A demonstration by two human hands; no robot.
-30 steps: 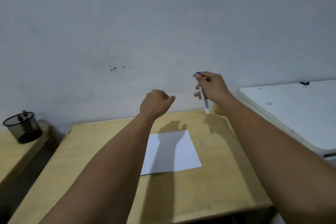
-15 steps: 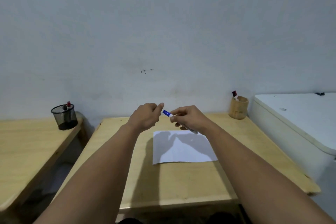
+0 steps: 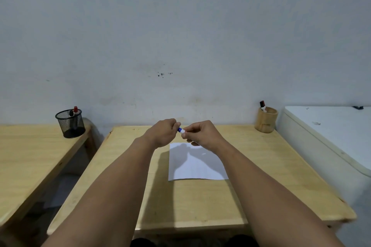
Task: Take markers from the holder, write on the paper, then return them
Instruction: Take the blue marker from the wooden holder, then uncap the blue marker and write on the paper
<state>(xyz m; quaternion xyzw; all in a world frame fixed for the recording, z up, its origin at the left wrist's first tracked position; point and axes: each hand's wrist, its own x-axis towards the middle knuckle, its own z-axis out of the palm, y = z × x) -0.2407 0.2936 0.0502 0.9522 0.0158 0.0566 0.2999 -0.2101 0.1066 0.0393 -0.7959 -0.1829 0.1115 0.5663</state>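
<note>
Now the right hand (image 3: 202, 133) grips the marker (image 3: 182, 130) barrel above the paper (image 3: 197, 166), left hand (image 3: 163, 132) pinching its blue cap; best pull straight along the barrel, steadily.

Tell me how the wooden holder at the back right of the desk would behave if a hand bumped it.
The wooden holder looks squat and thick-walled, so it would probably slide rather than tip. It holds only one marker, leaning against its rim, so it is likely light and easy to shove.
</note>
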